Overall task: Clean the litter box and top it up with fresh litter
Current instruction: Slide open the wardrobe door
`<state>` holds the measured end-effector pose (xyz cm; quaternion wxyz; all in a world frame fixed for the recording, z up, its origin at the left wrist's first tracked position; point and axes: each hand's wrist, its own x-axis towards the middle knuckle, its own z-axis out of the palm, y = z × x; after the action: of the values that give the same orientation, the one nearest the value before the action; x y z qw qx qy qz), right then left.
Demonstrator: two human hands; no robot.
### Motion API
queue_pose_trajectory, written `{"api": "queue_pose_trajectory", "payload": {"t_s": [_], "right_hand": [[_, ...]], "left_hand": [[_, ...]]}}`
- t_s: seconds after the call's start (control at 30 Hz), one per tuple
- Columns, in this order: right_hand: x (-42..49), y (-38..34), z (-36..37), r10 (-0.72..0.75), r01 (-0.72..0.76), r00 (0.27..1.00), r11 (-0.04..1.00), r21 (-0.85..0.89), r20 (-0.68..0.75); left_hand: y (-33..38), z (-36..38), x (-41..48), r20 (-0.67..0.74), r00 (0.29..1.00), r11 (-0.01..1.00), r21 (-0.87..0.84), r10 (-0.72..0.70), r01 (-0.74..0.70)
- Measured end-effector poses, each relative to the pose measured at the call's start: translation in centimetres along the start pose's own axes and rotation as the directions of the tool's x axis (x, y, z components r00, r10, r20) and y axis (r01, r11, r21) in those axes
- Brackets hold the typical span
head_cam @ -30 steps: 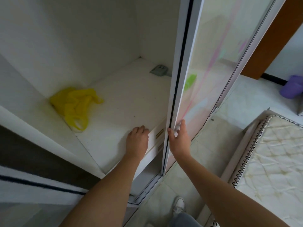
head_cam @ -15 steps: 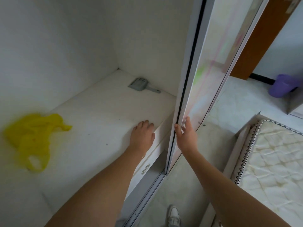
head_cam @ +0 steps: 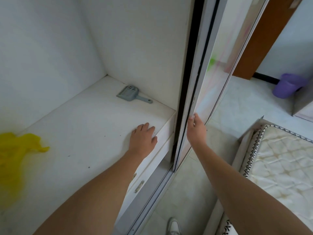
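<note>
A grey slotted litter scoop (head_cam: 131,94) lies in the far right corner of a white wardrobe shelf (head_cam: 84,126). My left hand (head_cam: 143,139) rests flat on the shelf's front edge, fingers apart, holding nothing, well short of the scoop. My right hand (head_cam: 196,131) grips the edge of the sliding wardrobe door (head_cam: 210,78), thumb and fingers pinching its frame. A crumpled yellow plastic bag (head_cam: 17,150) lies at the left of the shelf. No litter box is in view.
White drawers with small metal pulls (head_cam: 139,186) sit under the shelf, above the door track (head_cam: 152,200). A mattress (head_cam: 279,167) lies on the floor at the right. A purple bucket (head_cam: 286,88) stands by the far wall. My shoe (head_cam: 173,226) shows below.
The door has slid to the right with my right hand on it, uncovering the whole scoop. The view has swung right, so the yellow bag now sits at the left edge.
</note>
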<state>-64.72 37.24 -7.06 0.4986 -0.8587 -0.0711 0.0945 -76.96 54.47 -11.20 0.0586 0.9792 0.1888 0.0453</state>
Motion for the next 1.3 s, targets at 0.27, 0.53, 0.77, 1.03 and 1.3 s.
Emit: {"api": "queue_pose_trajectory", "payload": {"t_s": [0.27,0.53,0.77,1.03,1.3], "right_hand": [[3.1,-0.1,-0.6,0.013,-0.011,0.998,1.000,0.027,-0.065],[5.3,0.1,-1.2,-0.017,0.015,0.993,1.000,-0.012,-0.119],[5.3,0.1,-1.5,-0.022,0.022,0.991,1.000,-0.004,-0.131],[5.6,0.5,-1.6,0.008,-0.008,0.996,1.000,0.004,-0.092],[5.0,0.5,-2.0,-0.005,0.005,1.000,0.996,-0.084,-0.003]], "left_hand": [[1.5,0.2,3.2,0.029,0.999,0.999,0.021,-0.037,0.037],[1.5,0.9,3.1,-0.038,0.998,0.998,0.037,-0.053,0.054],[2.0,0.6,2.9,-0.015,0.997,0.996,0.035,-0.080,0.081],[2.1,0.2,2.9,0.047,0.995,0.996,0.043,-0.085,0.083],[2.5,-0.7,1.7,0.149,0.987,0.985,0.168,-0.063,0.037]]}}
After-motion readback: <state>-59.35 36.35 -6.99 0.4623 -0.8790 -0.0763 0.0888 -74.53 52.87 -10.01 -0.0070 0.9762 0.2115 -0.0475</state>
